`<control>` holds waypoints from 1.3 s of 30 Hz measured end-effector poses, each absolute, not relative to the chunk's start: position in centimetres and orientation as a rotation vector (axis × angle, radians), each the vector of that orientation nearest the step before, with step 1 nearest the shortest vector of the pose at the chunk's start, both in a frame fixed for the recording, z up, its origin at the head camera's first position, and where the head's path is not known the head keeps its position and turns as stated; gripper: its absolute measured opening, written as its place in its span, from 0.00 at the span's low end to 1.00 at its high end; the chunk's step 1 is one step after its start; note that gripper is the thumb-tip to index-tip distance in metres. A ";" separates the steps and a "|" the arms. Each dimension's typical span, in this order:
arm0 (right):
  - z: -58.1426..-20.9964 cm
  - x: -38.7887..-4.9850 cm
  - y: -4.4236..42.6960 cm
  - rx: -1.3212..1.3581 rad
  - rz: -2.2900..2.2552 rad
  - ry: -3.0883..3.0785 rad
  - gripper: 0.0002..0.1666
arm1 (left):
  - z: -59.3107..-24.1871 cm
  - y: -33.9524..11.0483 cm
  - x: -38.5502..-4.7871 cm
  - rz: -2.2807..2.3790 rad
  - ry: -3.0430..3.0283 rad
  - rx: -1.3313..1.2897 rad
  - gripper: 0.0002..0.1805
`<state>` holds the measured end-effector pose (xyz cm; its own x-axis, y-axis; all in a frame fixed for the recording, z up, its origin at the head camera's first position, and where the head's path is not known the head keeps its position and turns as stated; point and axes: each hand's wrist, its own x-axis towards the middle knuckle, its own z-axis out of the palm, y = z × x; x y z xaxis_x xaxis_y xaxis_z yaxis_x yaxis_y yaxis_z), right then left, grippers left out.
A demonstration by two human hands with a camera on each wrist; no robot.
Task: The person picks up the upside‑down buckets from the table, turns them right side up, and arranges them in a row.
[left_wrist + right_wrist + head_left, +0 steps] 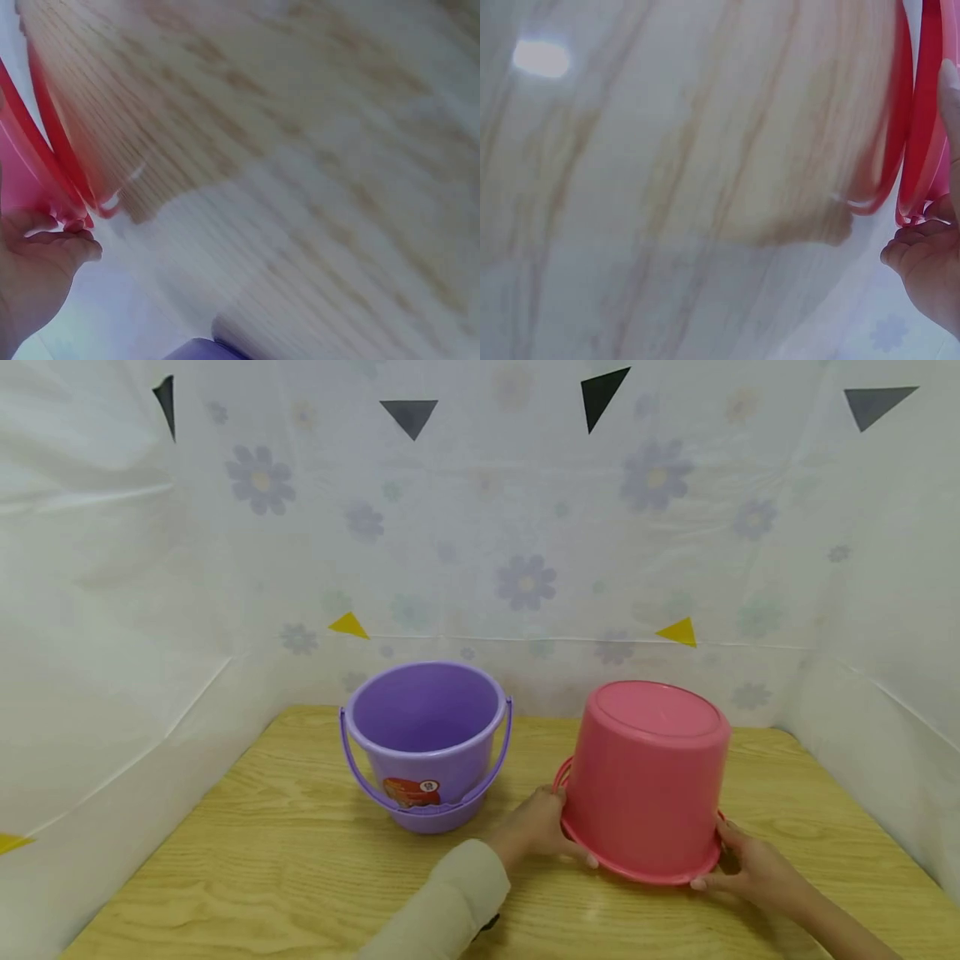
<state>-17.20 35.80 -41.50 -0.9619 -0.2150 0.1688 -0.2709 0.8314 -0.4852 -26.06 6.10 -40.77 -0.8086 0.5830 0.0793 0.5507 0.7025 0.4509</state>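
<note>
A pink bucket [648,785] stands upside down, its base facing up and slightly tilted, over the right half of the wooden table. My left hand [542,828] grips its rim on the left, thumb along the front and fingers behind. On the other side my right hand [757,870] holds the rim in the same way. Both wrist views show the red-looking rim [37,161] close to the glossy tabletop; whether it touches cannot be told. Left of it, a purple bucket [431,777] sits upright, its handle hanging down in front.
The wooden table [247,843] reaches back to a white flowered sheet [450,527] that hangs behind and along both sides. Black and yellow triangles [349,625] are on the sheet. A red label [408,791] marks the purple bucket's front.
</note>
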 end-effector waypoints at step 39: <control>-38.3 -16.5 33.7 0.000 0.921 -2.791 0.40 | -39.0 5.5 -24.5 1.769 2.421 0.594 0.43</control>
<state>-16.52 33.74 -38.34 -0.9795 0.0628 0.1912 -0.0633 0.8058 -0.5888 -24.50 5.55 -39.00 -0.9211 0.3562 0.1574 0.2582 0.2560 0.9316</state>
